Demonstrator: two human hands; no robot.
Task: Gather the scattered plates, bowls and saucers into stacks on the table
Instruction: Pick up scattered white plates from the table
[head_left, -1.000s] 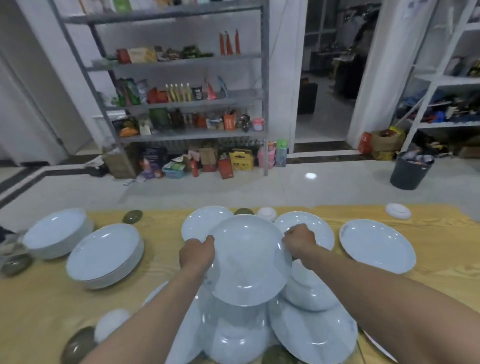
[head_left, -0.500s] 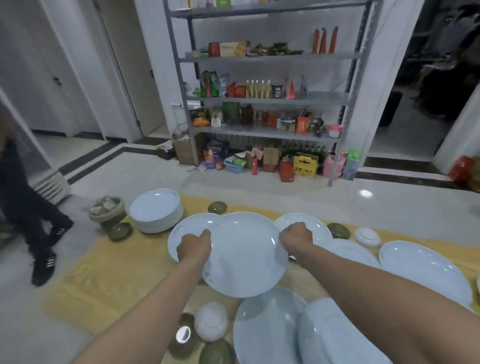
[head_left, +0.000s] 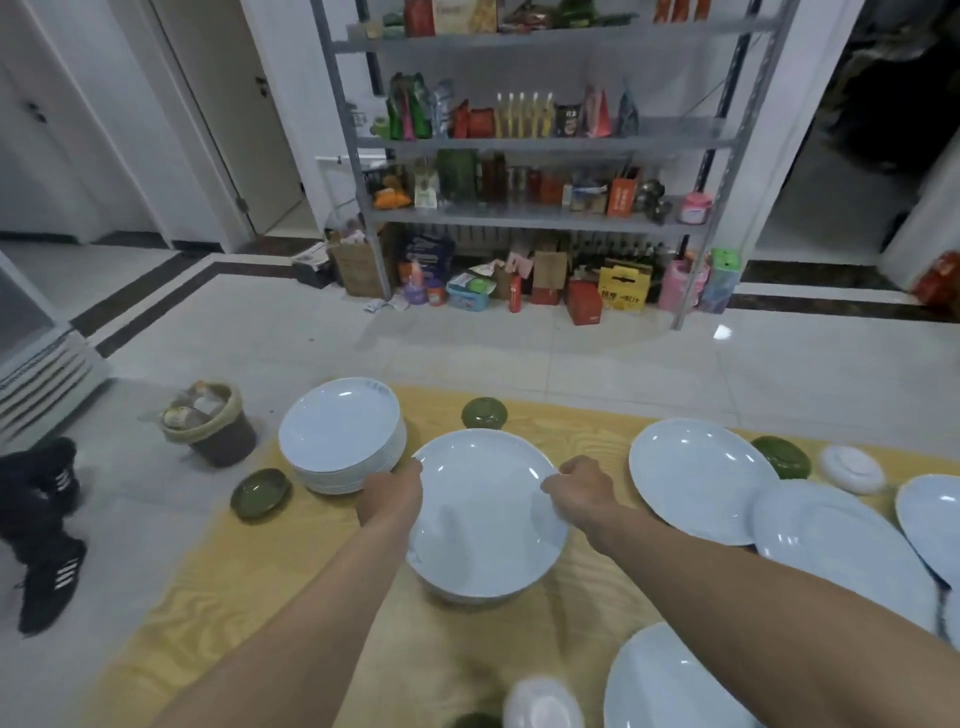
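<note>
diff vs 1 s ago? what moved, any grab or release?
Both hands carried the white plate leftward and brought it down, flatter, onto or just over a low stack beside the tall plate stack. It is unclear whether it rests there fully. No release: the left hand and right hand still grip its rim. The tall stack stayed put.

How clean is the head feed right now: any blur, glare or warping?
Head view: the plate, the left hand and the right hand are fairly sharp; the white bowl at the bottom edge is smeared; a glare spot sits on the floor; wide-angle warping bows the shelf rack.
</note>
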